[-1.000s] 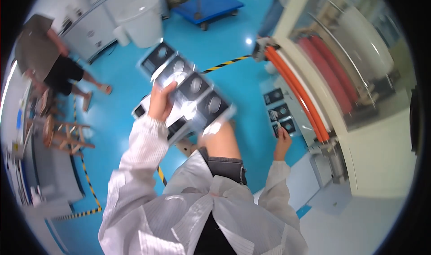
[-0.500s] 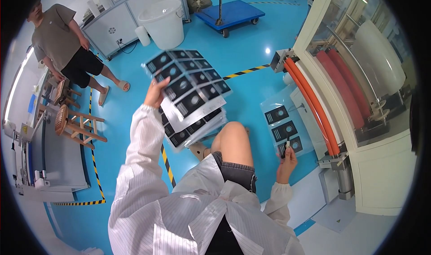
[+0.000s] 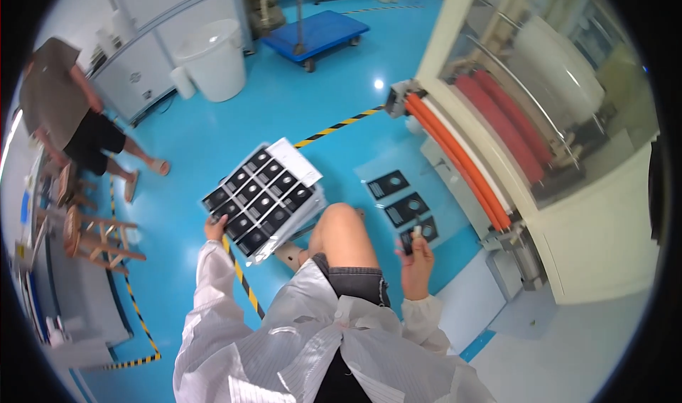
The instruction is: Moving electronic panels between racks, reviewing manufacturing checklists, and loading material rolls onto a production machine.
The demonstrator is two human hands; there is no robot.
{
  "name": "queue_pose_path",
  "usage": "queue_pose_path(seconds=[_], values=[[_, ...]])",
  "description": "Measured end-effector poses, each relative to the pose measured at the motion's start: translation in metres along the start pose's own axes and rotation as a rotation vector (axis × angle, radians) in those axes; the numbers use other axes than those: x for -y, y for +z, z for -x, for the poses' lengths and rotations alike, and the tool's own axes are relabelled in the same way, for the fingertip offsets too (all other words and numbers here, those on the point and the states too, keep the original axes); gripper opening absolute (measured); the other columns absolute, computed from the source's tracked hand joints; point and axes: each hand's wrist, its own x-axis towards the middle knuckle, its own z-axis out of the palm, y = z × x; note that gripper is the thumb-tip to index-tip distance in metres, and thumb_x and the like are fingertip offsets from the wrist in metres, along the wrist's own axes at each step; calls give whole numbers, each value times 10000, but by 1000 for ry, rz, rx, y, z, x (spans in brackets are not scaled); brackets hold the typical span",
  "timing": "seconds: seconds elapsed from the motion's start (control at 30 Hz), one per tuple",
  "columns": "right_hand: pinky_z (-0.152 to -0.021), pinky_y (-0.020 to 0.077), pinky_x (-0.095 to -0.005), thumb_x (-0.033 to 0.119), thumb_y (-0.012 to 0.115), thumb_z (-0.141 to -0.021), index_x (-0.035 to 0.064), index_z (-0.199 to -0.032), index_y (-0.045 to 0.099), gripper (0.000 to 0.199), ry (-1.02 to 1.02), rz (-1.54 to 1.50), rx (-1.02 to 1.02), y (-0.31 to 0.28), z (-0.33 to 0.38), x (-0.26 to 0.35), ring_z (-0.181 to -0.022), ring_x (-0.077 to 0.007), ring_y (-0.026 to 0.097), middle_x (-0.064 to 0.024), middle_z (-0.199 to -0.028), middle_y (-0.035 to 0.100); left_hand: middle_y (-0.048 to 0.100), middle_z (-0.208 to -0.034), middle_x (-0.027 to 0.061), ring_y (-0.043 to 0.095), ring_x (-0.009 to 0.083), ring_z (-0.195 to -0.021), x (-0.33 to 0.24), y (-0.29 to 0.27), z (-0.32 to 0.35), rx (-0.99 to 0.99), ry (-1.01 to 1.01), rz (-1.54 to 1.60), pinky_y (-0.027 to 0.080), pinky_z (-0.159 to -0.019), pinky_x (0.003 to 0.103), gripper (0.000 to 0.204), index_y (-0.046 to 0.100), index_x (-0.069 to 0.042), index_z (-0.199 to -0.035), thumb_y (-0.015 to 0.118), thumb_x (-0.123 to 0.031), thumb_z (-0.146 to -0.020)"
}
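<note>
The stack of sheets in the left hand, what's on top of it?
The stack of sheets held by the left hand shows a top sheet with rows of black rectangular pieces and a bare white strip at its far end. Lower sheets show only as edges; their faces are covered.

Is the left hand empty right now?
No, the left hand grips a stack of sheets with dark squares, held above the blue floor.

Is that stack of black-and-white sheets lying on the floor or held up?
Held up. The left hand grips the sheet stack at its corner, above the blue floor, beside the raised knee.
</note>
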Motion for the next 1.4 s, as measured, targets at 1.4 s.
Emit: queue_pose_path(seconds=[1.4], values=[[-664,462,-240,82,632,-790,-51,-893,649,168,200,601,355,-39,34,120,-692,-133,583,-68,-782,641,528,-1201,65,620,103,-751,-290,226,245,1511,365,-10,489,-606,203,444,499,-60,-1230,547,39,-800]])
